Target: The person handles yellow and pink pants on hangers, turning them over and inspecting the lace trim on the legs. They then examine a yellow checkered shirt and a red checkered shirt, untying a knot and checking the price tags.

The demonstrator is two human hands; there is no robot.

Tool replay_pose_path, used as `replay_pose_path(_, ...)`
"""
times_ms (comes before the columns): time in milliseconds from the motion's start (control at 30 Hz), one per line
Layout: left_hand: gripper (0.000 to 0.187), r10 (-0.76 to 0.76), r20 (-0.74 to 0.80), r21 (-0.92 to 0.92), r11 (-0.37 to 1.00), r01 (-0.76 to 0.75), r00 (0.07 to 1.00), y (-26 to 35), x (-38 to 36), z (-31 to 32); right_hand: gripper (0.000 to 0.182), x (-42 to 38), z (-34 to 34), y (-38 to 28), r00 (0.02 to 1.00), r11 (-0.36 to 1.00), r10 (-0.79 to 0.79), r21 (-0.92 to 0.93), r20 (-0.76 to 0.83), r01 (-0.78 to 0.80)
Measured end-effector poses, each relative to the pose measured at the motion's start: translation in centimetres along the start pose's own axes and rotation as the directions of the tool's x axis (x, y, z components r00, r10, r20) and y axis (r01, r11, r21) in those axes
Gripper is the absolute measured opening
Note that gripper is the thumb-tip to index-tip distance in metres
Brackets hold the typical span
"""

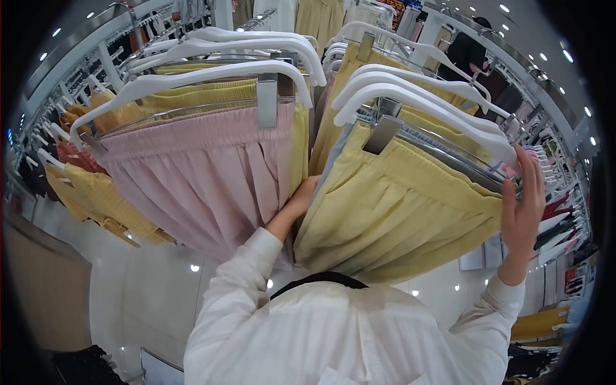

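Pink trousers [205,160] hang from a white hanger [192,74] with metal clips, left of the middle. Yellow trousers [398,199] hang on the right, below several white hangers [430,106]. Between the two groups, my left hand [307,191] reaches in beside the left edge of the yellow trousers; its fingers are hidden behind the cloth. At the right end of the front hangers, my right hand [527,208] is raised with its fingers upward and the thumb apart, touching the hanger end and the trousers' clip edge. Blue-grey cloth shows behind the yellow trousers.
Orange-yellow garments [106,199] hang at the left. Further racks with clothes [558,218] line the right side. A person in dark clothes [467,54] stands at the back right. A brown panel [48,282] is at the lower left, above a shiny tiled floor [154,289].
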State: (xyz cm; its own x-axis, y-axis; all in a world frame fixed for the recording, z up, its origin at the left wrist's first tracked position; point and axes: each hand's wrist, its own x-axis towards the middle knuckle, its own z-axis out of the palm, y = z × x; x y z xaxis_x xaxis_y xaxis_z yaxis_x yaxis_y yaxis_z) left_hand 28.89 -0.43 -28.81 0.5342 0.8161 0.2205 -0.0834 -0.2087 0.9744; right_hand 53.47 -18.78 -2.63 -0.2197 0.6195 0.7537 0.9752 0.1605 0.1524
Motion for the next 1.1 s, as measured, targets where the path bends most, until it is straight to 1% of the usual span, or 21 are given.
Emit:
replay_pose_path(67, 0.034, -0.025, -0.011, -0.053, 0.998, 0.025, 1.000, 0.5, -1.4, 1.2, 0.034, -0.2, 1.0, 0.2, 0.997, 0.989, -0.014, -0.150, -0.074, 0.003)
replay_pose_path(133, 0.042, 0.119, -0.221, -0.171, 0.972, -0.158, 0.968, 1.7, -2.4, 2.2, 0.034, -0.3, 2.5, 0.5, 0.991, 0.983, -0.037, -0.180, -0.125, 0.014)
replay_pose_path(167, 0.042, 0.117, -0.225, -0.173, 0.972, -0.158, 0.967, 1.6, -2.4, 2.3, 0.034, -0.2, 2.9, 0.7, 0.984, 0.978, -0.055, -0.209, -0.169, 0.019)
replay_pose_path(233, 0.050, 0.314, -0.357, -0.121, 0.918, -0.377, 0.880, 0.9, -2.9, 2.8, 0.033, 0.1, 2.9, 0.7, 0.983, 0.982, -0.063, -0.188, -0.172, 0.030)
replay_pose_path(267, 0.050, 0.293, -0.356, -0.129, 0.925, -0.358, 0.887, 1.0, -4.1, 3.4, 0.033, -0.1, 2.7, 0.6, 0.982, 0.986, -0.065, -0.166, -0.176, 0.036)
replay_pose_path(333, 0.047, 0.155, -0.215, -0.439, 0.867, -0.237, 0.964, 2.7, -6.6, 4.7, 0.033, -0.3, 2.5, 0.4, 0.983, 0.987, -0.068, -0.156, -0.169, 0.042)
replay_pose_path(367, 0.047, 0.144, -0.213, -0.441, 0.868, -0.227, 0.966, 3.5, -7.2, 4.9, 0.032, -0.3, 2.3, 0.4, 0.980, 0.987, -0.083, -0.152, -0.183, 0.056)
replay_pose_path(433, 0.038, 0.209, -0.002, -0.169, 0.964, -0.207, 0.978, 4.5, -8.3, 5.1, 0.032, -0.4, 1.9, 0.5, 0.983, 0.987, -0.076, -0.150, -0.165, 0.051)
replay_pose_path(467, 0.038, 0.194, -0.009, -0.173, 0.966, -0.192, 0.981, 3.6, -8.5, 5.5, 0.032, -0.5, 2.0, 0.5, 0.976, 0.987, -0.090, -0.148, -0.196, 0.061)
replay_pose_path(533, 0.026, 0.016, -0.079, 0.091, 0.996, -0.009, 0.997, 1.2, -9.1, 6.6, 0.032, -0.7, 2.2, 0.5, 0.973, 0.989, -0.099, -0.129, -0.211, 0.072)
replay_pose_path(567, 0.026, -0.002, -0.085, 0.090, 0.996, 0.010, 0.996, 1.0, -9.8, 6.9, 0.032, -0.7, 2.4, 0.5, 0.969, 0.985, -0.098, -0.164, -0.228, 0.062)
replay_pose_path(633, 0.021, -0.154, -0.245, 0.051, 0.984, 0.171, 0.957, 0.5, -11.6, 7.5, 0.033, -0.7, 2.8, 0.5, 0.963, 0.972, -0.096, -0.231, -0.254, 0.035)
replay_pose_path(667, 0.024, -0.086, -0.305, 0.057, 0.993, 0.108, 0.949, -0.4, -12.3, 7.4, 0.035, -0.6, 3.2, 1.0, 0.939, 0.965, -0.175, -0.243, -0.297, 0.103)
replay_pose_path(700, 0.024, -0.119, -0.297, 0.048, 0.989, 0.139, 0.948, -0.8, -13.0, 7.0, 0.035, -0.6, 3.6, 1.2, 0.950, 0.968, -0.159, -0.232, -0.269, 0.096)
replay_pose_path(767, 0.023, -0.303, -0.319, 0.035, 0.943, 0.331, 0.898, -1.6, -14.6, 6.4, 0.042, -0.9, 4.2, 1.4, 0.953, 0.951, -0.046, -0.304, -0.300, -0.050)
replay_pose_path(833, 0.024, -0.285, -0.321, 0.085, 0.941, 0.327, 0.903, -3.7, -16.5, 6.1, 0.044, -0.8, 4.4, 1.7, 0.952, 0.956, -0.039, -0.288, -0.304, -0.053)
replay_pose_path(900, 0.025, -0.261, -0.327, 0.142, 0.937, 0.320, 0.908, -3.4, -18.2, 5.6, 0.045, -0.9, 4.3, 1.3, 0.949, 0.962, -0.030, -0.267, -0.315, -0.059)
replay_pose_path(967, 0.026, -0.267, -0.319, 0.306, 0.879, 0.365, 0.909, -2.9, -19.9, 5.3, 0.044, -1.2, 3.8, 0.5, 0.943, 0.976, 0.006, -0.205, -0.333, -0.078)
replay_pose_path(1000, 0.026, -0.267, -0.317, 0.305, 0.880, 0.364, 0.910, -3.2, -20.8, 5.3, 0.044, -1.3, 3.6, 0.5, 0.943, 0.975, 0.005, -0.208, -0.332, -0.079)
replay_pose_path(1067, 0.028, -0.153, -0.356, 0.382, 0.876, 0.293, 0.922, -4.6, -22.7, 5.2, 0.042, -1.4, 3.4, 0.7, 0.950, 0.988, 0.035, -0.134, -0.311, -0.080)
replay_pose_path(1100, 0.028, -0.140, -0.357, 0.387, 0.878, 0.283, 0.924, -5.0, -23.7, 4.7, 0.042, -1.4, 3.3, 0.6, 0.946, 0.987, 0.032, -0.137, -0.323, -0.080)
